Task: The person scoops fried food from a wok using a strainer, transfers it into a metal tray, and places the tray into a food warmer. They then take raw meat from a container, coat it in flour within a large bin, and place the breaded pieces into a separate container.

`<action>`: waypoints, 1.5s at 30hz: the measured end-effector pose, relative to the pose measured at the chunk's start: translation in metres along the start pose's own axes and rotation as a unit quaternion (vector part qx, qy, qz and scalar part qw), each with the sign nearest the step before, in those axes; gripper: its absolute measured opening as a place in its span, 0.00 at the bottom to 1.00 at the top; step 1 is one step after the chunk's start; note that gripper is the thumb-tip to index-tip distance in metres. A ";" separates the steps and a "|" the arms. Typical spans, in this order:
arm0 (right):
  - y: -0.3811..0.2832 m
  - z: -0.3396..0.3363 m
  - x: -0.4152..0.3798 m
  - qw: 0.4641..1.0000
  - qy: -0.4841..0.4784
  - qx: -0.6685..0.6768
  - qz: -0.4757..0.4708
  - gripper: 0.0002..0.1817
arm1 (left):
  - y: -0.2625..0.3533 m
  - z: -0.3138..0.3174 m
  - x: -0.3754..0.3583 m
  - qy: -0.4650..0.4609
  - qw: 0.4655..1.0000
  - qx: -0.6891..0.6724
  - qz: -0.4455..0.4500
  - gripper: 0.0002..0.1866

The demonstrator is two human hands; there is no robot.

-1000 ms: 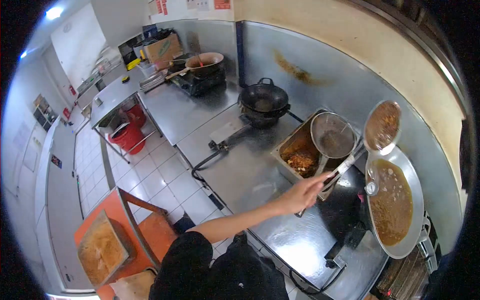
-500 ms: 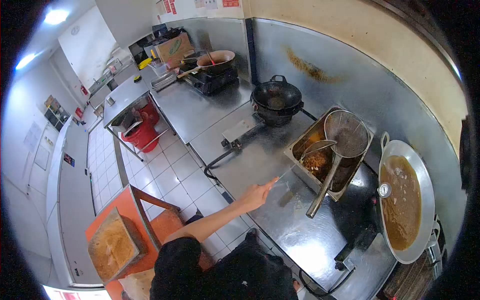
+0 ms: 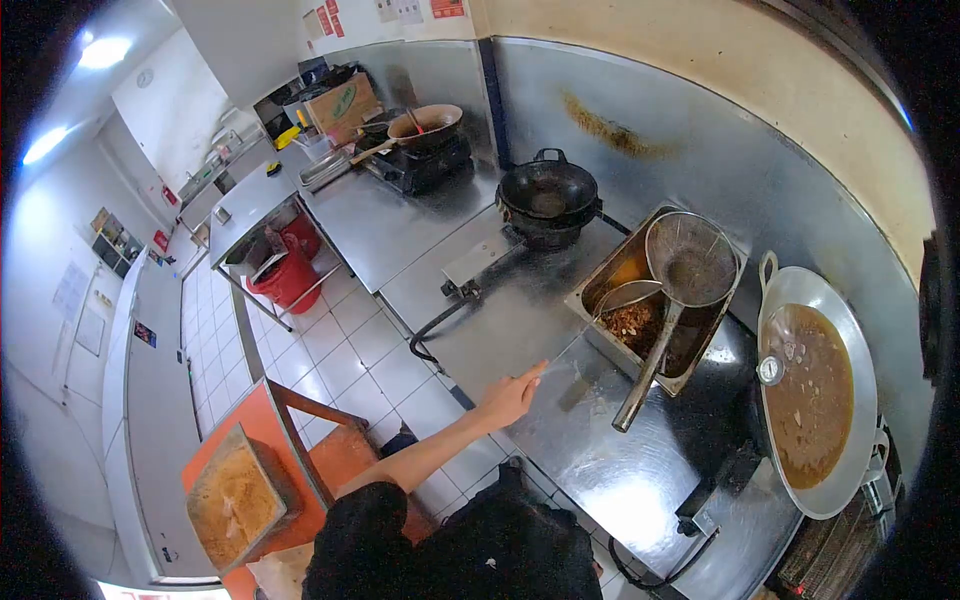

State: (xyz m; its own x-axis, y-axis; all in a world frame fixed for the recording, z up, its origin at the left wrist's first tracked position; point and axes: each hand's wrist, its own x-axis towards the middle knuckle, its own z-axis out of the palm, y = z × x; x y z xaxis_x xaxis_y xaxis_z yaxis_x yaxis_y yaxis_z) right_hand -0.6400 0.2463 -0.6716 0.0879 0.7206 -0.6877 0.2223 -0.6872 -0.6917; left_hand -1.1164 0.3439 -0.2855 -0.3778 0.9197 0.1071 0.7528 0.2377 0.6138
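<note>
My left hand (image 3: 510,398) is closed around the end of a thin handle, reaching over the near edge of the steel counter. The handle leads to a small skimmer (image 3: 628,293), whose head rests inside a rectangular metal container (image 3: 592,318). Brown fried bits (image 3: 632,325) lie in the container beneath and beside it. A large round mesh strainer (image 3: 690,262) sits across the container's far side, its long handle slanting toward me. My right hand is out of view.
A wide wok (image 3: 863,400) of brown oil with a clip-on thermometer (image 3: 769,371) stands at right. Farther off are a black wok (image 3: 548,190) and a brown pan (image 3: 450,115). An orange table (image 3: 285,418) at left bears a tray of breading (image 3: 285,490).
My left hand has shifted slightly left and down, still on the skimmer's handle. The skimmer's head has tilted a little within the container. My view has turned slightly.
</note>
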 end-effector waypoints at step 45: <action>-0.073 0.001 -0.066 0.979 0.099 0.146 0.102 0.10 | -0.052 0.118 0.003 0.055 0.992 -0.113 -0.029 0.25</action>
State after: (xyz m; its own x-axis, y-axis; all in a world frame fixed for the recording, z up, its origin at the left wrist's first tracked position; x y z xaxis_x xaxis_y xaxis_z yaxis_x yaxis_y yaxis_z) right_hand -0.6632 0.2488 -0.5758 0.2937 0.5499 -0.7819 -0.1043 -0.7946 -0.5980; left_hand -1.0928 0.3710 -0.4090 -0.4834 0.8636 0.1430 0.5924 0.2024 0.7798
